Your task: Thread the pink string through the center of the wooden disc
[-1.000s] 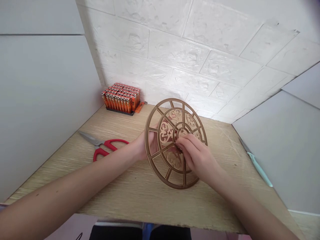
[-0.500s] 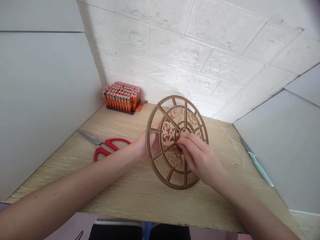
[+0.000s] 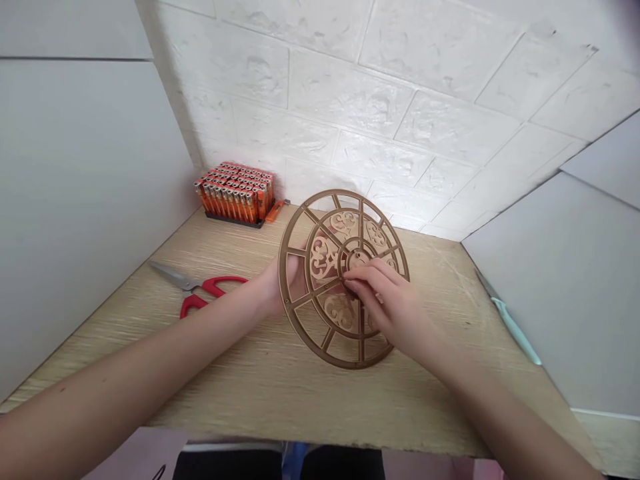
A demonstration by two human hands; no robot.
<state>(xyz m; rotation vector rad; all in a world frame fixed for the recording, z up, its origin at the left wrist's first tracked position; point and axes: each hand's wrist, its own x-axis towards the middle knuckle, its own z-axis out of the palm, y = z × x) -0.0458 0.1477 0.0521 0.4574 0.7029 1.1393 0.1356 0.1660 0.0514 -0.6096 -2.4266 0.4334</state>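
My left hand [image 3: 277, 290] grips the back of a round fretwork wooden disc [image 3: 323, 260], and my right hand [image 3: 393, 307] pinches its central hub. The disc stands tilted over the wooden tabletop [image 3: 280, 393], just right of red-handled scissors [image 3: 213, 288], with orange lighters [image 3: 235, 197] in the far left corner.

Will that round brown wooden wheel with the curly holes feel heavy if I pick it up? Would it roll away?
The round brown cut-out wooden disc, held by the left hand behind it and the right hand in front, is probably light for its size, being mostly holes. Its thin spokes look stiff but might snap if bent. Stood on its round rim, it would likely roll or tip.
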